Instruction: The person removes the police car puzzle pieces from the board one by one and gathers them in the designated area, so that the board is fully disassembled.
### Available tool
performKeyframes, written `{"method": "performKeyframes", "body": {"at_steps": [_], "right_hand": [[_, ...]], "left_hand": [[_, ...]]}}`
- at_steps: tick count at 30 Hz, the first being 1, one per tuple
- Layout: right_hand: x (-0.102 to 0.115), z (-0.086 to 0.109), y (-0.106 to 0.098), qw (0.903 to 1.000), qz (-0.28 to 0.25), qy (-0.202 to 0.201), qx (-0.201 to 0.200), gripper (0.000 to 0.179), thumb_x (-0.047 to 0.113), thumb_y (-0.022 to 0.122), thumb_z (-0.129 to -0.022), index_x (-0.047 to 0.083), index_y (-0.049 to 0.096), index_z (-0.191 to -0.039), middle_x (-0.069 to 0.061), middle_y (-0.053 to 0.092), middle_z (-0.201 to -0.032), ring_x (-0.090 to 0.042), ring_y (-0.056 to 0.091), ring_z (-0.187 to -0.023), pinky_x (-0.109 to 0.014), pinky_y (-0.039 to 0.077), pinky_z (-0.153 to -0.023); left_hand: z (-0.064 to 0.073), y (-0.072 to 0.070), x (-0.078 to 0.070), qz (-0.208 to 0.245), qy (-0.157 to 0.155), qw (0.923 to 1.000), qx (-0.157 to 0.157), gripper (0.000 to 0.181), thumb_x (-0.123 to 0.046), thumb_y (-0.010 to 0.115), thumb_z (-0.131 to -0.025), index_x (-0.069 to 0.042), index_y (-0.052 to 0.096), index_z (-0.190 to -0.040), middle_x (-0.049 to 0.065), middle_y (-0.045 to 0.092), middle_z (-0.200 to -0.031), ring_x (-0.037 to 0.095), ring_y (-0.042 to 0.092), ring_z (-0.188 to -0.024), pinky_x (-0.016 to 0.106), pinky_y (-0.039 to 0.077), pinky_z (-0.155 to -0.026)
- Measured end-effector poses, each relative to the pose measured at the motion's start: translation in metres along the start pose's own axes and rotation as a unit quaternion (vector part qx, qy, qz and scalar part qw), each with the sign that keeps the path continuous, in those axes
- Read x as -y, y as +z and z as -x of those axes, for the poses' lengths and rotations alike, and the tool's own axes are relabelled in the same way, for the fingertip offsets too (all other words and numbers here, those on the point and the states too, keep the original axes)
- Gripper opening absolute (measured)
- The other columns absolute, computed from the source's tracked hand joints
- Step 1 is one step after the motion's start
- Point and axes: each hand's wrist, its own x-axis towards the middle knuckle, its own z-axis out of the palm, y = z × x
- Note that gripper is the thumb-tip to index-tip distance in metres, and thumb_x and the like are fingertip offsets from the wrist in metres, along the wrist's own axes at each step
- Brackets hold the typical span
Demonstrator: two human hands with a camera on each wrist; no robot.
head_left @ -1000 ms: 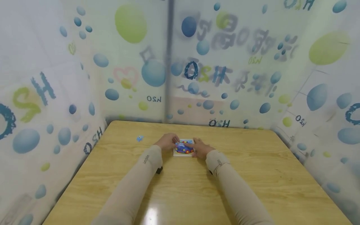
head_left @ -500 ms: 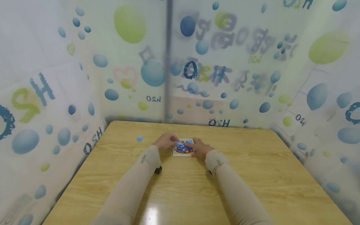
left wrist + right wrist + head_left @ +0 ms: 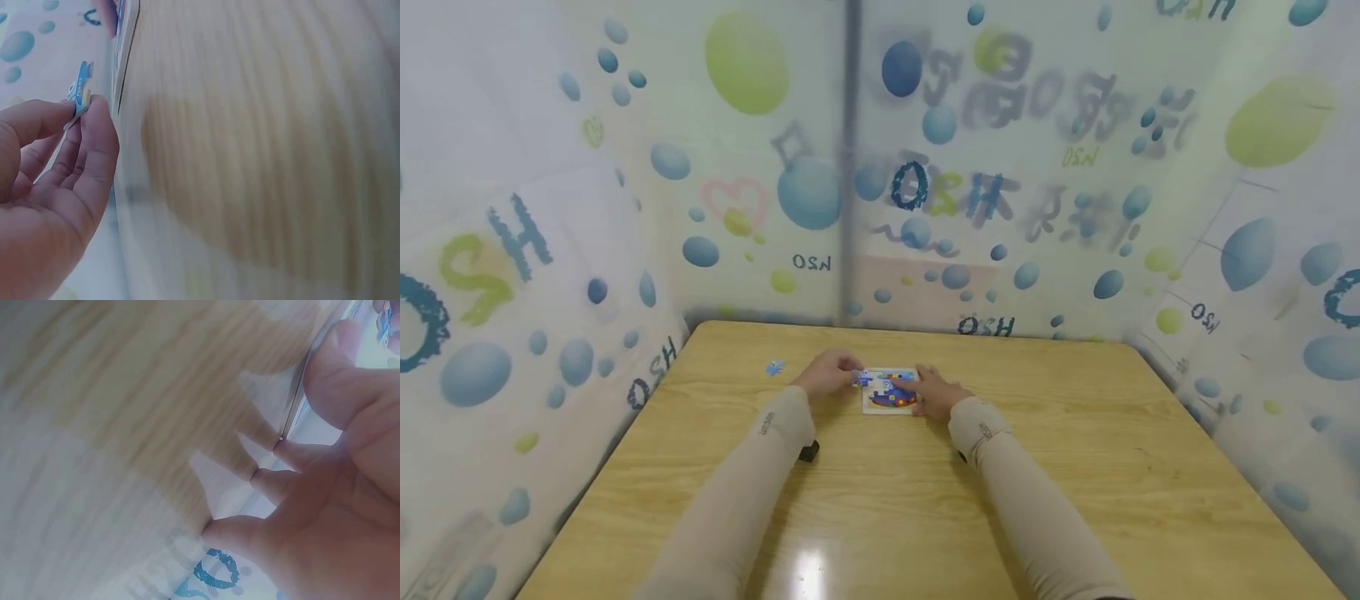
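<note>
On the table, a small jigsaw puzzle (image 3: pixel 901 402) with a bright blue picture lies in a white-edged tray (image 3: pixel 868 409). My left hand (image 3: pixel 829 372) is at the tray's left side. Between thumb and fingertips it pinches a blue puzzle piece (image 3: pixel 81 89), raised and seen nearly edge-on in the left wrist view. A pale gap shows in the picture's left part. My right hand (image 3: pixel 936 393) rests at the tray's right side, its index finger stretched over the picture. In the right wrist view, its thumb (image 3: pixel 331 375) lies along the tray's edge and other fingertips touch the table.
A loose blue puzzle piece (image 3: pixel 775 367) lies on the wooden table (image 3: pixel 880 508), left of my left hand. Behind the table and at both sides hang pale curtains (image 3: pixel 760 208) printed with bubbles and letters.
My left hand has drawn back leftward from the puzzle with a piece between its fingers, and a pale gap now shows in the picture. The right hand has stayed in place.
</note>
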Motion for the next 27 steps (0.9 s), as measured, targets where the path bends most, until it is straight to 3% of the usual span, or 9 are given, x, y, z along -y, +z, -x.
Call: {"method": "performKeyframes", "body": {"at_steps": [6,14,21,27], "right_hand": [[0.003,0.004,-0.003,0.9999,-0.01,-0.004,0.002,0.068,0.025,0.06,-0.101,0.037,0.029,-0.16,-0.019,0.004,-0.169,-0.042,0.001,-0.154,-0.077,0.012,-0.112],[-0.003,0.002,0.001,0.9998,-0.013,-0.012,0.0,0.067,0.026,0.06,-0.101,0.038,0.029,-0.159,-0.019,0.004,-0.169,-0.042,0.0,-0.154,-0.078,0.013,-0.111],[-0.001,0.003,-0.002,0.9999,0.002,-0.011,0.002,0.068,0.029,0.058,-0.101,0.038,0.026,-0.16,-0.019,0.004,-0.169,-0.041,0.001,-0.154,-0.077,0.013,-0.112],[0.0,0.004,-0.003,0.9999,-0.006,-0.009,0.006,0.066,0.027,0.058,-0.102,0.037,0.027,-0.16,-0.019,0.003,-0.169,-0.042,0.0,-0.154,-0.077,0.013,-0.112]], "left_hand": [[0.016,-0.018,0.004,-0.017,0.017,0.9995,-0.021,0.021,-0.006,0.062,-0.1,0.003,0.066,-0.118,0.015,0.068,-0.107,0.021,0.069,-0.082,0.033,0.059,-0.075],[0.036,-0.043,0.017,0.019,-0.024,0.9981,-0.053,0.024,-0.006,0.057,-0.103,0.003,0.064,-0.125,0.02,0.064,-0.121,0.025,0.07,-0.094,0.036,0.06,-0.083],[0.053,-0.069,0.027,0.006,-0.058,0.9951,-0.08,0.03,-0.008,0.056,-0.104,0.001,0.063,-0.132,0.022,0.06,-0.133,0.026,0.069,-0.1,0.036,0.058,-0.087],[0.07,-0.091,0.035,0.005,-0.084,0.9922,-0.092,0.031,-0.005,0.058,-0.102,0.006,0.061,-0.131,0.026,0.06,-0.13,0.027,0.07,-0.099,0.036,0.059,-0.085]]}}
